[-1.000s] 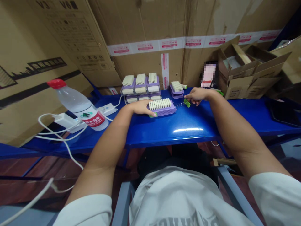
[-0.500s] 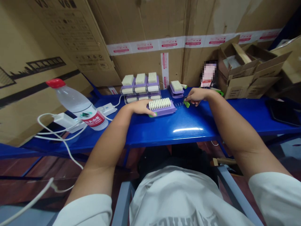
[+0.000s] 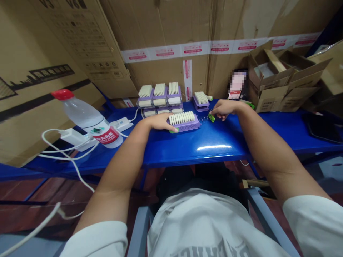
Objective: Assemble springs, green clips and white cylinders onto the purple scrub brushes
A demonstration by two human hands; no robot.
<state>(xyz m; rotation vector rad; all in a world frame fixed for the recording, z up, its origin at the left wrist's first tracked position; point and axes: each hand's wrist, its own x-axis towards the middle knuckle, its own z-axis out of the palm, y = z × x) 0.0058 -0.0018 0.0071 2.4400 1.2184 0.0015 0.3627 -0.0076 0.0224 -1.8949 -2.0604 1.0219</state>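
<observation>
Around the left end of a purple block with rows of cream bristles, like a brush [image 3: 184,123], my left hand [image 3: 160,121] is closed. The block lies bristles up on the blue table and has a green end by my thumb. To its right, my right hand [image 3: 223,108] pinches a small bright green piece [image 3: 211,117]. Several thin dark bits [image 3: 203,119], too small to name, lie in the gap between block and green piece. Behind stand a stack of similar purple bristled blocks [image 3: 160,95] and a separate purple bristled block [image 3: 200,100].
A water bottle [image 3: 88,119] with a red cap leans at the left, beside a white power strip [image 3: 80,141] and cables. A phone [image 3: 237,85] stands at the back. Open cardboard boxes [image 3: 284,96] are at the right, near a dark flat object [image 3: 320,126].
My right hand and the green piece have shifted slightly left, nearer the purple bristled block. My left hand stays in place on the block.
</observation>
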